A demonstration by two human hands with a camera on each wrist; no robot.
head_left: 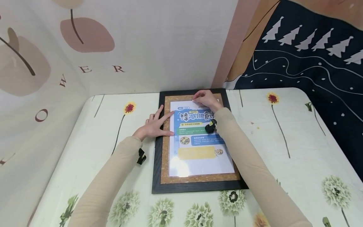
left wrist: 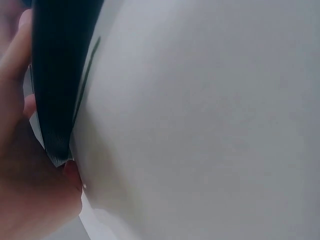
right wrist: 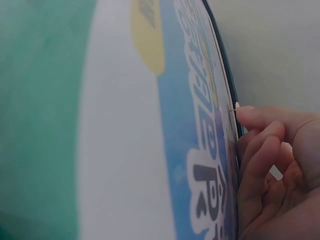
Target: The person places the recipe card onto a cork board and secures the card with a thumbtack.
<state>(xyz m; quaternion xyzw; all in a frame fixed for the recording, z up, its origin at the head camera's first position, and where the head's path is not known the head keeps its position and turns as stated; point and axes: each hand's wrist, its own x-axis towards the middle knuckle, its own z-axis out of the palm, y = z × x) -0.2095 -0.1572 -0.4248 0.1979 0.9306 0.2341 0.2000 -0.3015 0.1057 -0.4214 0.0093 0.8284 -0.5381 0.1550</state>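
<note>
A laminated poster (head_left: 195,168) in blue, green and yellow lies on a cork board (head_left: 165,157) with a black frame (head_left: 198,186). My left hand (head_left: 153,126) rests across the frame's left side with fingers spread, thumb and index tips on the poster's left edge. At the poster's top edge, my right hand (head_left: 208,99) pinches a small push pin. In the right wrist view the pin's thin metal needle (right wrist: 231,110) points at the poster; whether it has entered the cork, I cannot tell. The left wrist view has the frame's dark side (left wrist: 62,75) beside the hand.
The board lies on a table with a flower-print cloth (head_left: 133,176), its far side near a pale wall hanging (head_left: 170,47). A dark hanging with white trees (head_left: 306,63) is at the right. Black wrist cameras (head_left: 141,156) are worn on both wrists.
</note>
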